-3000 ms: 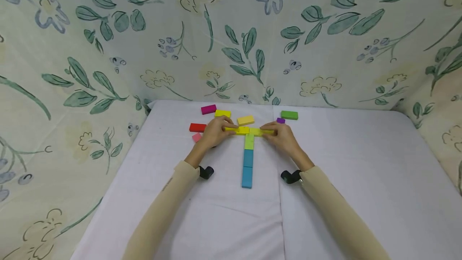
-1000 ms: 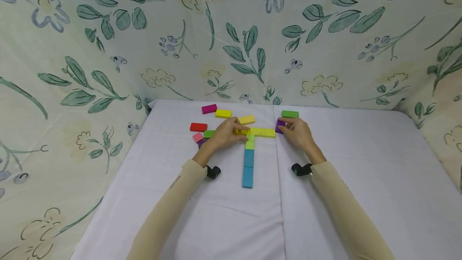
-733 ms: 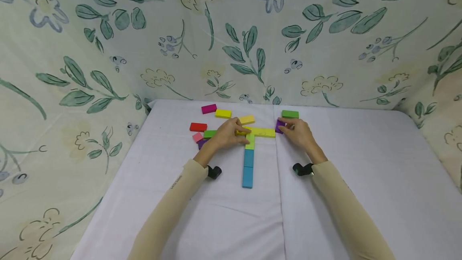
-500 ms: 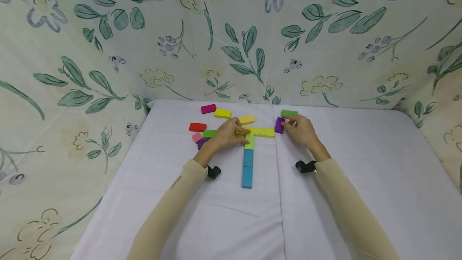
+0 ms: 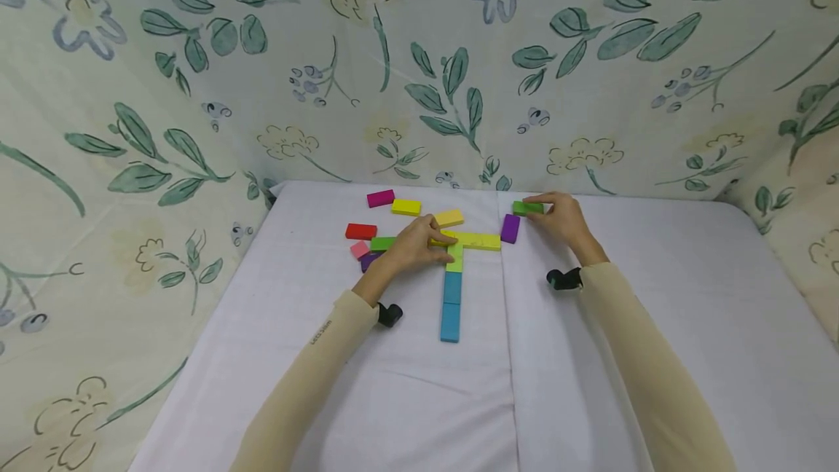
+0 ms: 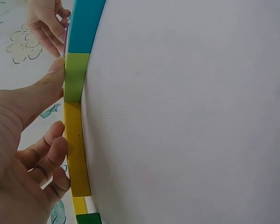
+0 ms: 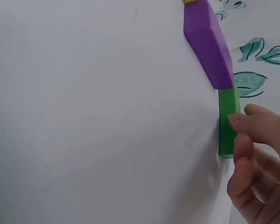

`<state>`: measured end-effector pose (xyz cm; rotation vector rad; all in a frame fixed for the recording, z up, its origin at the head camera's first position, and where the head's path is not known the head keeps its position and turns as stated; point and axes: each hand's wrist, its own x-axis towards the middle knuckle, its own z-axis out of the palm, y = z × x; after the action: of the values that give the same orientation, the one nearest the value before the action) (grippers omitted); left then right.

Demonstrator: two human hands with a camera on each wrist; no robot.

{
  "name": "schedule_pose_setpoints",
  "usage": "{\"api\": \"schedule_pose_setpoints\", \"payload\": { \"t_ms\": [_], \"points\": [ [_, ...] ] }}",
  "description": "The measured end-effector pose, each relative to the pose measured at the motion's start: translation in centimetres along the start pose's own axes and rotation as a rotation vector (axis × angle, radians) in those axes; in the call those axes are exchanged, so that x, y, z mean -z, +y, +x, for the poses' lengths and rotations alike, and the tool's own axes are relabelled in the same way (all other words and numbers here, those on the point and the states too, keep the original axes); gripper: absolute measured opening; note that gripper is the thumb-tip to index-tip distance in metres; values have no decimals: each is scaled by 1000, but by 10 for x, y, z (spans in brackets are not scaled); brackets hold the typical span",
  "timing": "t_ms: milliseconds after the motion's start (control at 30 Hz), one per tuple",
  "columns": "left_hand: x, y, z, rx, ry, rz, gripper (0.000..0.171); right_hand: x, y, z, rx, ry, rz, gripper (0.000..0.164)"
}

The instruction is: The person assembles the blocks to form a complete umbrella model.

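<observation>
Your bright green block (image 5: 519, 208) sits at the far right of the group, close to the back edge of the white cloth (image 5: 393, 399), its long axis running left to right, roughly along that edge. Your right hand (image 5: 565, 218) pinches its right part between thumb and index finger, the other fingers loosely bent; whether the block is raised at all, you cannot tell. Just in front of its left end, the purple block (image 5: 510, 229) points front to back, leaning slightly, its near end beside the right end of the yellow-green row (image 5: 481, 242). That row runs left to right and meets the lime block (image 5: 454, 259), whose long axis points toward you, with the upper blue block (image 5: 453, 287) and lower blue block (image 5: 450, 323) continuing the line. Your left hand (image 5: 418, 245) rests at the junction, thumb and index finger apart and relaxed, a tip touching the lime block, the remaining fingers softly bent beside the yellow block (image 6: 77, 149). Your two hands are well apart.
</observation>
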<state>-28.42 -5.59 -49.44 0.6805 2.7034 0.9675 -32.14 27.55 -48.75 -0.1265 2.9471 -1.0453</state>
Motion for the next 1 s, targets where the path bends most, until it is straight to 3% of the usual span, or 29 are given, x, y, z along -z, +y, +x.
{"api": "schedule_pose_setpoints", "payload": {
  "t_ms": [200, 400, 1000],
  "points": [
    [0, 0, 1, -6, 2, 16, 44, 3, 2, 2, 4, 2, -29, 32],
    [0, -1, 0, -24, 0, 20, 43, 4, -1, 8, -56, -5, -9, 35],
    [-1, -2, 0, -15, -1, 26, 44, -13, -40, 28, -165, -49, 103, 31]
  ]
}}
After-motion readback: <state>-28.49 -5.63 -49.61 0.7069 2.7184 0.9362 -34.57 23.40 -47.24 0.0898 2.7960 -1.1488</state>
